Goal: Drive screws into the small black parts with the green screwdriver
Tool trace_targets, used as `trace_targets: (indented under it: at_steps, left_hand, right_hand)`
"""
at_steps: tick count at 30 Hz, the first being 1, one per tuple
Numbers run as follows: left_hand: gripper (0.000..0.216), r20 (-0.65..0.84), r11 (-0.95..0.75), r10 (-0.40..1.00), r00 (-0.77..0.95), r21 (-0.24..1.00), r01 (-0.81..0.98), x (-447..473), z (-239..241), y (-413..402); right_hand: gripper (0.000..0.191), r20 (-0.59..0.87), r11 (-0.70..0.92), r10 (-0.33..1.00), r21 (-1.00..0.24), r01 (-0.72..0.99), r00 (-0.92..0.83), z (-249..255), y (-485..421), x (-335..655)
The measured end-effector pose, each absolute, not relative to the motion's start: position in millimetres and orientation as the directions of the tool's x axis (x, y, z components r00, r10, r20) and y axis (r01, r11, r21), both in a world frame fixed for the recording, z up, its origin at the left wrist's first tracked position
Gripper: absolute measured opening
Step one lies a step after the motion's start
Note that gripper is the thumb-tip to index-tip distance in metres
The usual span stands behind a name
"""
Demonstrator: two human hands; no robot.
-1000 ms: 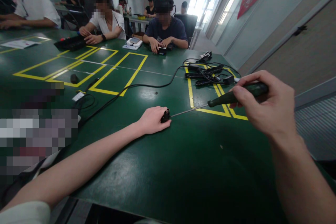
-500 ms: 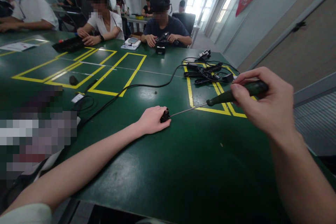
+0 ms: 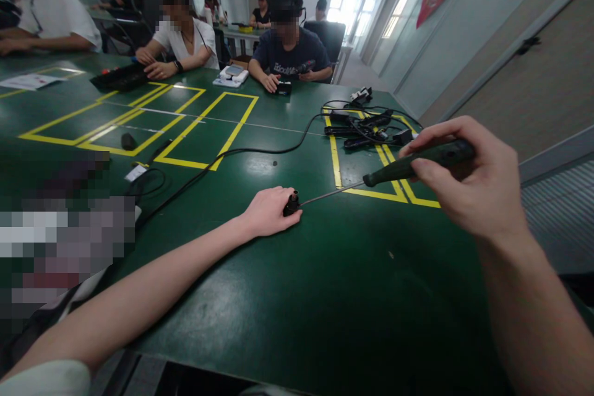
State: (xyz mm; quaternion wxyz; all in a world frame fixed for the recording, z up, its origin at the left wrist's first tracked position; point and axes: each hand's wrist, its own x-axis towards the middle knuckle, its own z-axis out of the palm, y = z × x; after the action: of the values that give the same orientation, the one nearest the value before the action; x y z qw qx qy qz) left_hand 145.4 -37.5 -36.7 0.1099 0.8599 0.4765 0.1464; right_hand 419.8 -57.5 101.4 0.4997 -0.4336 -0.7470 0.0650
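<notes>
Head view, left grip (image 3: 269, 211): grasping, low at the green worktop (image 3: 325, 297), my thumb along the near side of what I hold.
Black part (image 3: 292, 203): at the front of my left grip, pinched between thumb and fingers; a rounded end shows at its top.
Right grip (image 3: 485, 176): raised over the worktop's right side, thumb and fingers around a screwdriver (image 3: 417, 163) by its dark green handle.
Shaft (image 3: 331, 193): slants down leftward from the handle to the black part's right side; whether the tip sits inside it, I cannot tell.
Near edge: crosses below my left forearm, well apart from the black part.
Right edge: passes behind my right hand and forearm.
Room to move: green surface spreads from the black part toward me, between my two forearms.
Beyond the shaft: yellow tape (image 3: 375, 197), then a heap of black cords (image 3: 359, 143); one long cable (image 3: 260, 150) runs leftward past my left grip, apart from it.
</notes>
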Motion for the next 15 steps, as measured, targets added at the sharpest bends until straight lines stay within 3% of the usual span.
trace_targets:
  at_steps: [9, 15]
  left_hand:
    - [0.019, 0.165, -0.469, 0.883, 0.439, 0.268, 0.842, 148.0, -32.0, -42.9]
    - [0.028, 0.162, -0.449, 0.893, 0.419, 0.312, 0.837, 147.5, -32.5, -42.0]
  right_hand:
    - [0.015, 0.666, 0.555, 0.743, -0.564, 0.611, -0.061, 101.6, -57.7, 413.7]
    - [0.015, 0.709, 0.573, 0.695, -0.445, 0.688, -0.119, 95.8, -57.9, 418.0]
